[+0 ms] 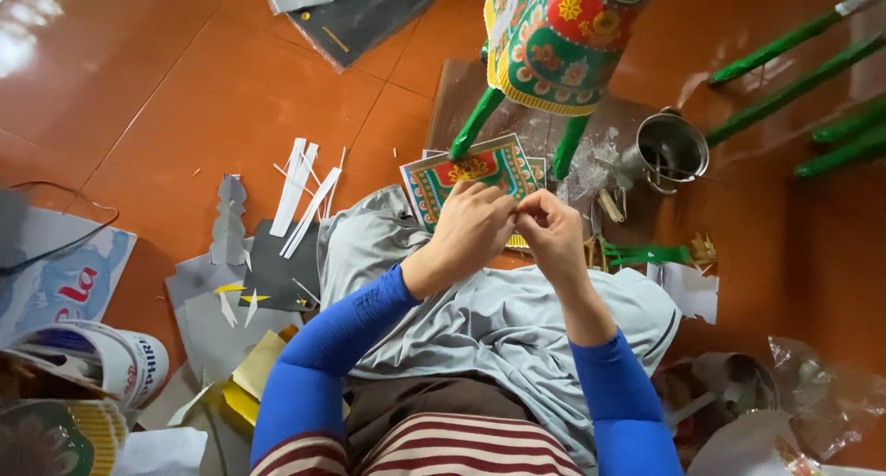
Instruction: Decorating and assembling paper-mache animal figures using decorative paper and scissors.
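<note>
The left hand and the right hand are meeting fingertip to fingertip above the person's lap, both pinching something small between them; it is too small to tell what it is. Directly beneath and just beyond the knuckles, a patterned paper panel in green, red and yellow is lying partly on the grey cloth that is covering the lap and partly on the brown board.

Standing on that board, right behind the hands, is a decorated paper figure on green legs, which is blocking the way forward. A metal pot is sitting at the board's right edge, with green sticks lying on the orange tiled floor beyond it toward the upper right corner. A green scrap is lying just right of the right wrist.

To the left of the lap, white paper strips and grey card offcuts are crowding the floor, with yellow paper nearer the person. A white cup lying on its side is resting by the lower left edge. Crumpled clear plastic is filling the lower right corner. The widest bare stretch of floor is lying toward the upper left.
</note>
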